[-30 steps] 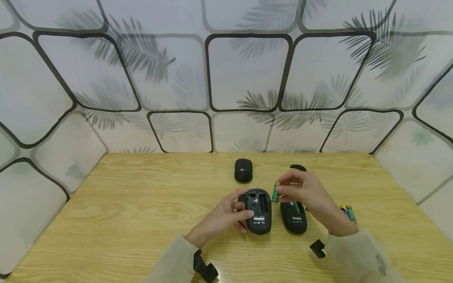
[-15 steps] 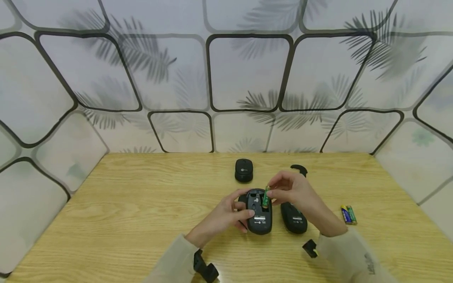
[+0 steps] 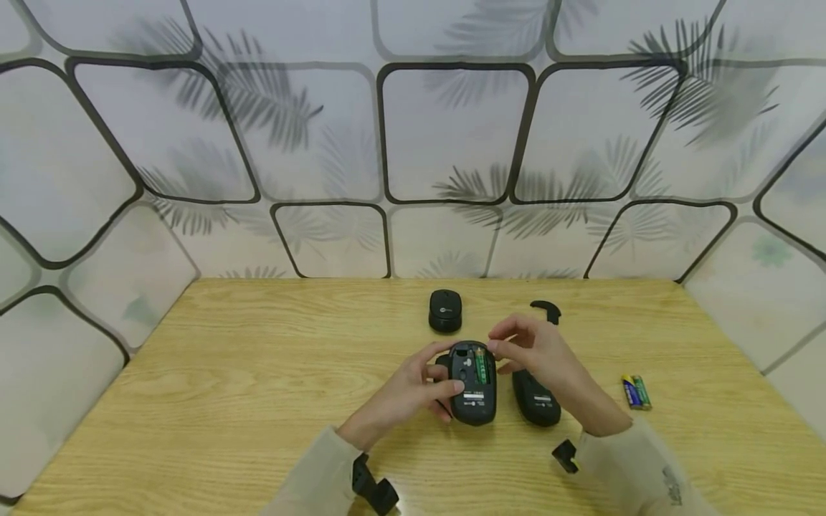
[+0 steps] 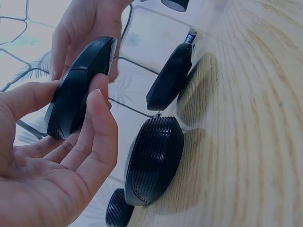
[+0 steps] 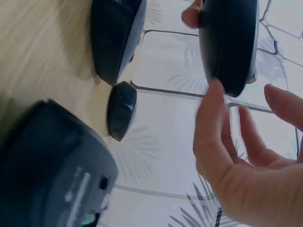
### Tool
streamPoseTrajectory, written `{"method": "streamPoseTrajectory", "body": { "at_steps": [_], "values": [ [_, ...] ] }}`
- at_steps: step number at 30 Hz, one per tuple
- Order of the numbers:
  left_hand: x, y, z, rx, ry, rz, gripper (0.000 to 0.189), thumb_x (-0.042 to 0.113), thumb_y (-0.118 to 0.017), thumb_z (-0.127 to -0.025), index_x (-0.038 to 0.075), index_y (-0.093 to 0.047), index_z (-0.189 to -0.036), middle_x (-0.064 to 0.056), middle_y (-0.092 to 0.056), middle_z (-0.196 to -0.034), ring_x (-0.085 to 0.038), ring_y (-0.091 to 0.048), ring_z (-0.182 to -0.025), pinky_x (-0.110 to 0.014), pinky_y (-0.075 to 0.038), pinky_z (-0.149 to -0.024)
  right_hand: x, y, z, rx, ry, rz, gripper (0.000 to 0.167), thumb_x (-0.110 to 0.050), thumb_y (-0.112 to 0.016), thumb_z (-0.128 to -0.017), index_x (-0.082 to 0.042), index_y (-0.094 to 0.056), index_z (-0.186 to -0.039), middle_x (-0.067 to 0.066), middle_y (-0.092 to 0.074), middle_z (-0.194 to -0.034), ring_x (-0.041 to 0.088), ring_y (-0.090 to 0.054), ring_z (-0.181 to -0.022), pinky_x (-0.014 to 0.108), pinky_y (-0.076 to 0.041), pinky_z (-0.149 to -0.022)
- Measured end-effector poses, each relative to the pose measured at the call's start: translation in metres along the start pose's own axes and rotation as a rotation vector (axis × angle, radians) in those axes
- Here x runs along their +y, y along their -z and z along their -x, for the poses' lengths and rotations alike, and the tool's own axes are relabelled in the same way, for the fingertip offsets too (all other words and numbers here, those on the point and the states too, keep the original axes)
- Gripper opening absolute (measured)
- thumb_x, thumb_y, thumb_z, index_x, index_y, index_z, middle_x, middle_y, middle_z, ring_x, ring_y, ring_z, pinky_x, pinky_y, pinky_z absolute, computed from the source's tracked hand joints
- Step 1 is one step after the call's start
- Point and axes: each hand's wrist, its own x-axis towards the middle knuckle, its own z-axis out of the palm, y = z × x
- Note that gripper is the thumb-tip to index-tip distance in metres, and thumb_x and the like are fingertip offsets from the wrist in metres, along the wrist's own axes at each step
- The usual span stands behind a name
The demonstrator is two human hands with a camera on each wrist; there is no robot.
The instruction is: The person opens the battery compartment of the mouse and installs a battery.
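Note:
My left hand [image 3: 416, 390] grips a black computer mouse [image 3: 474, 410] by its sides, raised above the table with its underside facing up. A green AA battery [image 3: 480, 367] lies in its uncovered battery slot. Close at the mouse's upper right edge is my right hand [image 3: 532, 352], fingers bent loosely. The right wrist view shows nothing between that thumb and fingers [image 5: 210, 127], with a fingertip right at the mouse's end [image 5: 232, 61]. Under the right hand a second overturned mouse [image 3: 538, 403] rests on the table, its upper part hidden in the head view.
A small black mouse [image 3: 445, 312] stands upright at the back. Another mouse [image 4: 155, 161] with a ribbed side sits behind the left hand. A curved black cover [image 3: 546, 309] lies beyond the right hand. Two batteries [image 3: 636, 392] lie side by side on the wooden table [image 3: 258, 373].
The right hand has moved left with the green battery, set it into the held mouse's slot and let go of it. The left hand's grip has stayed much the same.

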Motion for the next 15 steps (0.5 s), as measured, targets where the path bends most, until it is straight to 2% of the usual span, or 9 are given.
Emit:
{"method": "streamPoseTrajectory", "body": {
  "at_steps": [3, 6, 11, 15],
  "values": [
    [0.000, 0.000, 0.000, -0.001, -0.007, 0.002, 0.067, 0.003, -0.062, -0.099, 0.004, -0.031, -0.158, -0.013, -0.067, -0.100, -0.015, -0.065, -0.067, -0.027, -0.061, -0.062, 0.004, -0.003, 0.001, -0.078, -0.082, -0.042, 0.035, -0.012, -0.058, -0.105, 0.015, -0.053, -0.127, 0.020, -0.060, -0.114, 0.021, -0.065, -0.086, 0.040, -0.065, -0.069],
    [0.001, 0.000, 0.001, 0.004, -0.018, -0.009, 0.067, 0.003, -0.062, -0.099, 0.004, -0.031, -0.158, -0.013, -0.067, -0.101, -0.015, -0.066, -0.067, -0.028, -0.061, -0.063, 0.008, -0.005, 0.002, -0.159, -0.140, -0.073, 0.047, -0.020, -0.053, -0.108, 0.014, -0.045, -0.139, 0.021, -0.061, -0.120, 0.023, -0.066, -0.088, 0.039, -0.065, -0.066],
    [0.003, -0.001, 0.002, 0.028, -0.029, -0.038, 0.066, 0.003, -0.062, -0.099, 0.007, -0.033, -0.157, -0.011, -0.068, -0.098, -0.015, -0.066, -0.066, -0.027, -0.061, -0.062, 0.014, -0.009, 0.003, -0.236, -0.152, -0.110, 0.053, -0.026, -0.050, -0.109, 0.015, -0.043, -0.141, 0.015, -0.066, -0.112, 0.024, -0.069, -0.090, 0.033, -0.064, -0.060],
    [0.007, -0.002, 0.005, 0.032, -0.035, -0.081, 0.068, 0.005, -0.063, -0.099, 0.010, -0.031, -0.159, -0.010, -0.065, -0.093, -0.014, -0.064, -0.064, -0.029, -0.062, -0.063, 0.016, -0.012, 0.003, -0.246, -0.120, -0.131, 0.048, -0.024, -0.048, -0.110, 0.016, -0.045, -0.137, 0.015, -0.066, -0.112, 0.025, -0.069, -0.093, 0.031, -0.063, -0.058]
  ]
}}
